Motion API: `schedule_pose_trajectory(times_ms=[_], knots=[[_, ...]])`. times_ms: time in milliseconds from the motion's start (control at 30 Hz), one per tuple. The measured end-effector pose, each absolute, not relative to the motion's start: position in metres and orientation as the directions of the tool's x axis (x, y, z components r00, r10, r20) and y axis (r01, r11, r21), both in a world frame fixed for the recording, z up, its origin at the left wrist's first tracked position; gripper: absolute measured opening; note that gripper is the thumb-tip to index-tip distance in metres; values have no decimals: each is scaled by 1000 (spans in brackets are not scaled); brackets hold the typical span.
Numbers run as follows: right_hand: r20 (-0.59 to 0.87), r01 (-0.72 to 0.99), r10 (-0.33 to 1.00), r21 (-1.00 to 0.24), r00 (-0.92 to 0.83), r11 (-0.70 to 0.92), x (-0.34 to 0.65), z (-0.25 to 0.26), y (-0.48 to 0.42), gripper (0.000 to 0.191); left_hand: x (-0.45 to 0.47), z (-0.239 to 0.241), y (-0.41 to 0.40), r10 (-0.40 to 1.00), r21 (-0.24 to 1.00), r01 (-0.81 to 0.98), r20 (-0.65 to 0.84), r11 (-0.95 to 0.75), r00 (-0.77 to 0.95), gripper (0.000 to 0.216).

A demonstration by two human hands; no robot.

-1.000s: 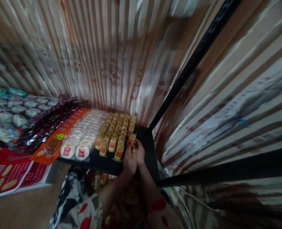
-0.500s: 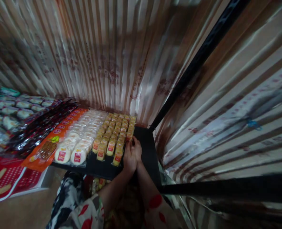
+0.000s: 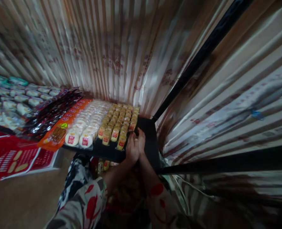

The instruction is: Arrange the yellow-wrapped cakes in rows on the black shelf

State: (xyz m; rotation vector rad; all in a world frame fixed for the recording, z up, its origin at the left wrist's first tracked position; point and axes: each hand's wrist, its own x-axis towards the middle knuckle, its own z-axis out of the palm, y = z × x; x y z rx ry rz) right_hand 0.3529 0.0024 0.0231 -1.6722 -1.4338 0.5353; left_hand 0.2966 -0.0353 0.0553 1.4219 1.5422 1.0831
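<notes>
The small yellow wrapped cakes (image 3: 116, 122) stand in close rows running back along the black shelf (image 3: 150, 136), toward its right end, the front ones showing red labels. The rightmost row stops farther back than the row beside it, and just before its front packet are the person's two hands, side by side and touching at the front of the shelf. The left hand (image 3: 132, 147) and the right hand (image 3: 141, 141) both point forward with the fingers drawn together; whether anything is held between them cannot be told, since the fingertips are small and dim. Bare black surface lies to the right of the hands. Left of the yellow cakes are round white wrapped cakes (image 3: 85, 140), also with red labels, then an orange packet (image 3: 57, 135) with a yellow-green spot, a stack of shiny dark red packets (image 3: 56, 109), and white-and-dark packets (image 3: 19, 98) at the far left. Below the shelf's left part is a red printed box (image 3: 22, 160), above a brown floor (image 3: 24, 203). Striped sheeting (image 3: 107, 51) rises behind, and a black post (image 3: 191, 70) slants up from the rear right corner.
</notes>
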Motion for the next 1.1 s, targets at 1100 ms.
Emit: schedule_pose_trajectory(times_ms=[1100], knots=[[-364, 699, 893, -710, -264, -83, 273, -73, -186, 32, 147, -54, -179, 828, 195, 981, -552, 9, 102, 43]])
